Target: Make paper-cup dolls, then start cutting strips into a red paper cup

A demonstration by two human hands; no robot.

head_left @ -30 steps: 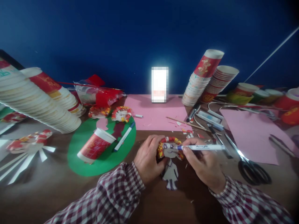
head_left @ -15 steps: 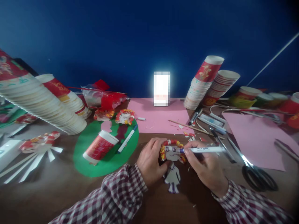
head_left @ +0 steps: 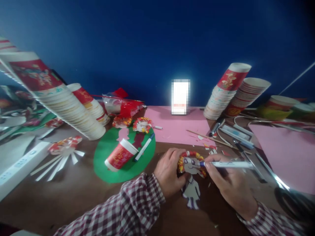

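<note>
A paper doll (head_left: pixel 191 190) with a drawn face and a red-and-yellow curled rim round its head lies on the brown table before me. My left hand (head_left: pixel 169 170) grips the left side of the head, thumb below and fingers above. Pinched in my right hand (head_left: pixel 230 183) is a white acrylic marker (head_left: pixel 232 164), its dark tip at the right side of the drawn face. Whether the tip touches the paper I cannot tell. Purple lines edge the doll's dress and feet.
To the left, a red paper cup (head_left: pixel 120 155) and a capped marker (head_left: pixel 144 147) lie on a green paper oval (head_left: pixel 103 175). Tall stacks of cups (head_left: pixel 71 105) lean at both sides. Scissors (head_left: pixel 290 200) and pink paper (head_left: pixel 287 157) are at the right. A bright blurred rectangle (head_left: pixel 180 96) stands behind.
The view has turned left, so everything sits further right in the picture. Both hands keep their holds, and the marker tip stays at the doll's face.
</note>
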